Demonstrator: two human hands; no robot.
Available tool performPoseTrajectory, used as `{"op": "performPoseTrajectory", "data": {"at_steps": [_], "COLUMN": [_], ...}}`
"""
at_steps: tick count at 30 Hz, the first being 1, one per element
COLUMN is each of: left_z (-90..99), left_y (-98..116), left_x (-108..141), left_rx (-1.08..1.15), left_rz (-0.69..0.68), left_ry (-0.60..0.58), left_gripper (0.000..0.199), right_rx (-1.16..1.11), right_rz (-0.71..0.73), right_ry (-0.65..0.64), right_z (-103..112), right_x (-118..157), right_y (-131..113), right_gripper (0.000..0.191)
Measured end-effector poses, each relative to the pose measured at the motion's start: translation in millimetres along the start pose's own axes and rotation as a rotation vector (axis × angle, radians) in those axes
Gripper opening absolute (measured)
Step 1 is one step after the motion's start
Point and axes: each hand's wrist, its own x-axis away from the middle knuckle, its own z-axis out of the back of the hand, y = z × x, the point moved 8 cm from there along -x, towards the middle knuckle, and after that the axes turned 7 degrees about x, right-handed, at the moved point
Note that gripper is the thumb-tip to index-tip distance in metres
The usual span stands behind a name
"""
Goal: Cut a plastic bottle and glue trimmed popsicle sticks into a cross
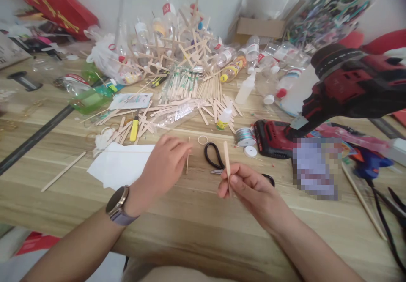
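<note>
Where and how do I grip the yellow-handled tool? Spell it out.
Grip the yellow handle around its middle, probably best from the near side, slightly above: its thick end points this way, while the narrow end points away among wooden sticks.

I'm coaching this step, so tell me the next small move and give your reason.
Probably bring the flat wooden stick across toward the thin stick beside the left hand. The right hand pinches the flat stick upright, the left fingertips are close by the thin one, and the two sticks are apart.
</note>
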Motion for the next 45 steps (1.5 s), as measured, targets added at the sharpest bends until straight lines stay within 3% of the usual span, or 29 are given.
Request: {"op": "performPoseTrajectory", "data": {"at_steps": [1,4,9,11,15,17,19,24,28,31,34,36,39,42,45], "left_z": [-0.1,-24.3,-38.8,-38.2,-35.0,-34.6,-37.0,-44.2,-36.3,-39.4,-52.6,-64.3,-75.1,-76.9,-78.7], "left_y": [6.0,21.9,22.9,18.5,5.5,2.2,0.2,-3.6,-7.3,-11.6,-13.9,-11.2,1.7,15.1,24.8], "left_x": [2.3,13.1,21.4,20.5,18.9,18.2,18.8,23.4,22.3,23.0,26.4,31.2,37.1,39.9,44.1], "left_rx": [0.15,0.627,0.852,0.876,0.939,0.977,0.998,0.977,0.937,0.986,1.172,1.375,1.667,1.853,1.938], "left_rz": [0.012,0.14,0.325,0.36,0.456,0.461,0.467,0.526,0.475,0.504,0.638,0.779,0.923,0.96,1.0], "left_ry": [-0.002,-0.231,-0.227,-0.203,-0.122,-0.08,-0.069,-0.109,-0.014,-0.007,-0.086,-0.179,-0.343,-0.472,-0.559], "left_gripper": [0.024,0.019,0.018,0.018,0.021,0.023,0.023,0.027,0.027,0.031,0.035,0.033,0.024,0.017,0.022], "right_rx": [0.018,0.013,0.14,0.414,1.161,1.398,1.509,1.427,1.252,0.938,0.632,0.591,0.664,0.994,1.368], "right_rz": [-0.009,-0.038,-0.05,0.024,0.251,0.271,0.24,0.15,0.011,-0.132,-0.153,-0.059,0.162,0.403,0.715], "right_ry": [-0.015,-0.071,-0.093,-0.009,0.351,0.394,0.353,0.279,0.268,0.188,0.084,0.1,0.248,0.381,0.382], "right_z": [-2.4,-12.8,-19.3,-7.3,25.7,30.7,31.1,31.9,46.4,52.2,39.9,30.8,23.2,11.3,-13.4], "right_x": [-0.4,-0.7,0.8,0.0,1.3,-1.0,-5.4,-9.8,-8.3,-7.1,-5.6,-2.8,8.5,24.2,37.3], "right_y": [2.4,9.7,12.5,4.7,-22.7,-22.0,-13.6,-1.5,-1.3,3.2,-2.0,-15.1,-35.3,-47.6,-53.7], "right_gripper": [0.026,0.027,0.034,0.033,0.025,0.025,0.024,0.011,0.015,0.018,0.032,0.026,0.025,0.014,0.007]}}
